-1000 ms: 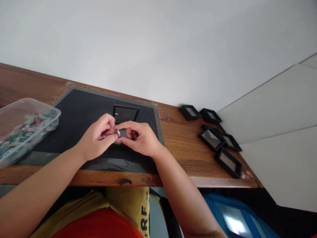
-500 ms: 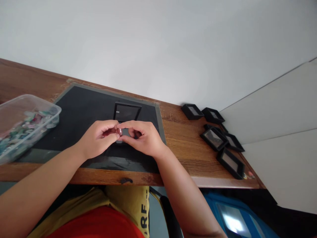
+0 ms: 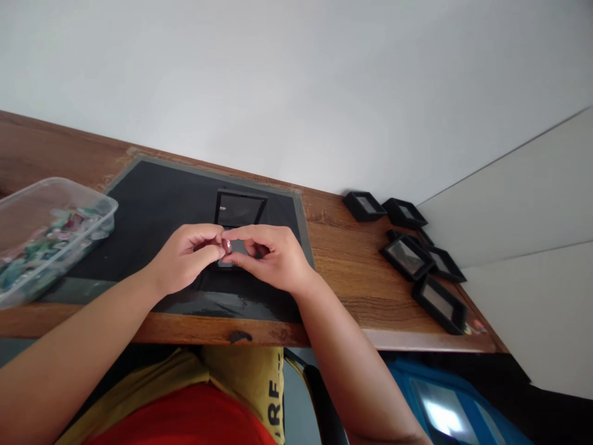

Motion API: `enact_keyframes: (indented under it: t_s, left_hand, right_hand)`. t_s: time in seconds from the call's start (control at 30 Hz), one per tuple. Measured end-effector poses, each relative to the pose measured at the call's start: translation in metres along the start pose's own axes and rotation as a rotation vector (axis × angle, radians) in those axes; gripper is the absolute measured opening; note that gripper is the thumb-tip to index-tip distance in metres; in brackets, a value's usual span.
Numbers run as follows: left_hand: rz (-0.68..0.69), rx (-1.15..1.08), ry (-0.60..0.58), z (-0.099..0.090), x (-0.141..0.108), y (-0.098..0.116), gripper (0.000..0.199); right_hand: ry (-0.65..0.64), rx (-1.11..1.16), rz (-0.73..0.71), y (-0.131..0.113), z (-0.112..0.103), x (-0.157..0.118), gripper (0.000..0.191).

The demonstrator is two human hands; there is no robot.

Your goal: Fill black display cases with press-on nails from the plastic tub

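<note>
A small shiny reddish-brown piece (image 3: 227,246) is pinched between the fingertips of my left hand (image 3: 188,256) and my right hand (image 3: 273,254). Both hands meet above a black mat (image 3: 162,198). Just behind the fingers, a black frame (image 3: 241,209) with a dark pane lies open on the mat. Its lower part is partly hidden by my hands. The other fingers of my right hand are curled in.
At the left, a clear plastic tub (image 3: 109,207) holds many green, white and pink wrapped pieces. Several black frames (image 3: 407,258) lie on the wooden table (image 3: 343,272) at the right. A white wall rises behind. Something blue (image 3: 417,395) is below the table at the lower right.
The whole view has shifted slightly, so things appear a little further right. Both hands keep nearly the same pose around the small piece.
</note>
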State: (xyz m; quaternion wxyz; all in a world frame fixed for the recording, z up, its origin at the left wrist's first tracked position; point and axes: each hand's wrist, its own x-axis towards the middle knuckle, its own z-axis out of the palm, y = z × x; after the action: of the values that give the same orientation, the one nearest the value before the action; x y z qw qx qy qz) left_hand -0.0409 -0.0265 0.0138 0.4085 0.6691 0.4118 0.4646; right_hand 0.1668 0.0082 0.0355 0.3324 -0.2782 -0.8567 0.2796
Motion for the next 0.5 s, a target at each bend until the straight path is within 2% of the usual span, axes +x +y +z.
enact_keyframes:
  t_s: [0.5]
  left_hand:
    - [0.001, -0.051, 0.002, 0.0000, -0.0002, 0.0003, 0.023]
  right_hand:
    - [0.006, 0.037, -0.018, -0.0005, -0.0018, 0.0001, 0.029]
